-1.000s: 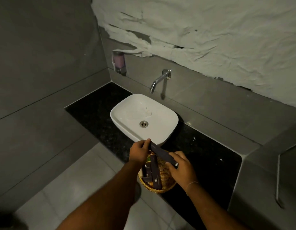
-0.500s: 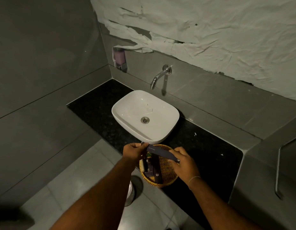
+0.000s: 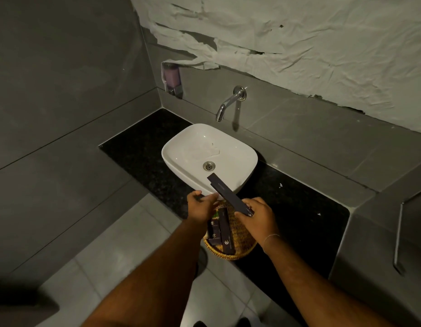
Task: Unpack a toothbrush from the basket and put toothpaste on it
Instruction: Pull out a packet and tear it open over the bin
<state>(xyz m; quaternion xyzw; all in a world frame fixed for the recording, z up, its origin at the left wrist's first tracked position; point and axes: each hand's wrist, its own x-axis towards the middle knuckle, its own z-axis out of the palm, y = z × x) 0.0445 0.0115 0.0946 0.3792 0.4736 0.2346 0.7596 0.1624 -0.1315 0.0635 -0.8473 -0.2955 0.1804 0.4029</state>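
Two bare hands meet at lower centre of the frame, over a round woven wicker basket (image 3: 240, 241) on the speckled black stone counter (image 3: 299, 208). The right hand (image 3: 258, 214) grips the near end of a long, flat dark box (image 3: 228, 193) — its far end tilts up over the glossy white basin (image 3: 193, 147). The left hand (image 3: 200, 205) hangs loosely curled, holding nothing. More dark boxes (image 3: 220, 232) lie in the basket.
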